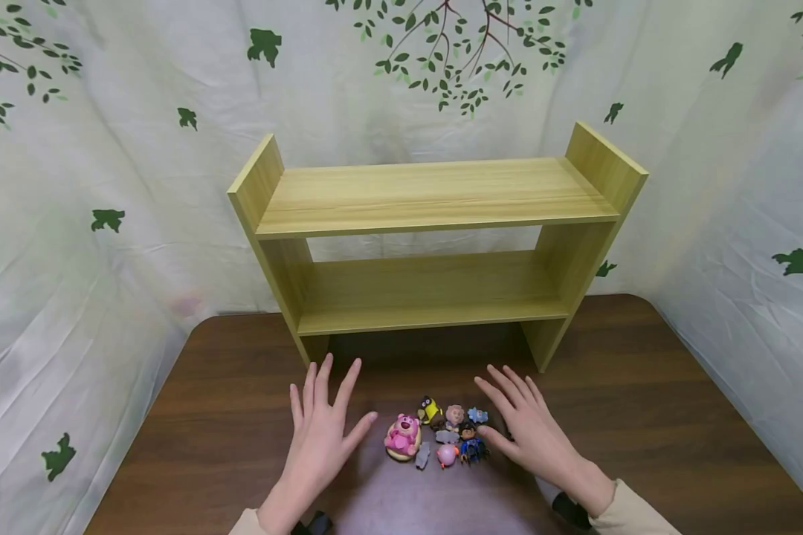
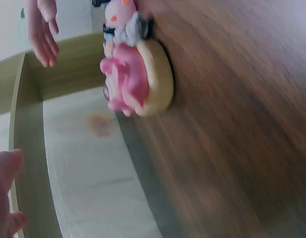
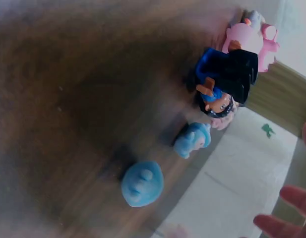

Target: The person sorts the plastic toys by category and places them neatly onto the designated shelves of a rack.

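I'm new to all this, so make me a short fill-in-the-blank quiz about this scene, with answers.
The bear figure is coloured ____.
The shelf unit has ____ horizontal boards.
The number of toys held by the left hand and right hand together is ____.
The tabletop is coloured ____.

Answers: pink; two; zero; brown.

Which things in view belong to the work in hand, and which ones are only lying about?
Likely in the work: pink bear, yellow toy and other toys between left hand and right hand; perhaps shelf.

Likely only surroundings: table, leaf-printed cloth.
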The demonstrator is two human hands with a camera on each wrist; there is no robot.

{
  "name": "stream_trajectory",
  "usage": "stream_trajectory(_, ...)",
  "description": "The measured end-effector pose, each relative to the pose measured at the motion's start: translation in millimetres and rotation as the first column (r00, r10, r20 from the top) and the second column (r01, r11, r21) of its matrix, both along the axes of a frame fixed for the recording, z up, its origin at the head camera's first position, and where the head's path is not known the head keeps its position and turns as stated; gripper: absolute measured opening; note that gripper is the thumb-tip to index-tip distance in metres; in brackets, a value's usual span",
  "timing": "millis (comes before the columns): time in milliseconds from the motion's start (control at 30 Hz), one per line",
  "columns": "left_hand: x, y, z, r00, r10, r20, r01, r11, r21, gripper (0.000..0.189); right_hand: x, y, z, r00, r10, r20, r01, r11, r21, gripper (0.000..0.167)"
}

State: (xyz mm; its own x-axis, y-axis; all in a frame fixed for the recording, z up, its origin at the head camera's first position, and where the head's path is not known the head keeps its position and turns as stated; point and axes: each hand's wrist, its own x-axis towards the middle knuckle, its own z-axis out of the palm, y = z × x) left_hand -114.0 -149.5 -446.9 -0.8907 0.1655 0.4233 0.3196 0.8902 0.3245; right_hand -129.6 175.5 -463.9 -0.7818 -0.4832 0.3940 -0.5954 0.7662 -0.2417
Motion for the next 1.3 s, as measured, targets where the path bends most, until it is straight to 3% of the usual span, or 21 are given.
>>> stream_trajectory(367,-12.4,-31.0,4.7,0.984,0.011,-0.178,0.012,0.992,0.126,0.082,2.3,2.6,-13.9,0.986,0.166,-0.019,-0.166,0.986,-0.01,0.065)
stream_trajectory(633,-24.0,-50.5,8.3,0.948,-0.011,-0.318,0.068,0.983,0.171,0.078,3.6,5.8,-22.8,0.978,0.206,-0.007,-0.206,0.978,-0.015,0.064)
stream_trajectory(1067,-43.7,-68.7,8.8,0.962,-0.043,-0.271,0.104,0.971,0.214,0.079,4.8,7.9,-36.6,0.974,0.228,-0.012,-0.228,0.973,-0.017,0.062)
stream_trajectory(1300,-53.4,-69.5,9.0,0.955,-0.067,-0.289,0.135,0.966,0.222,0.082,3.9,7.3,-38.0,0.974,0.226,0.005,-0.226,0.974,0.005,0.061)
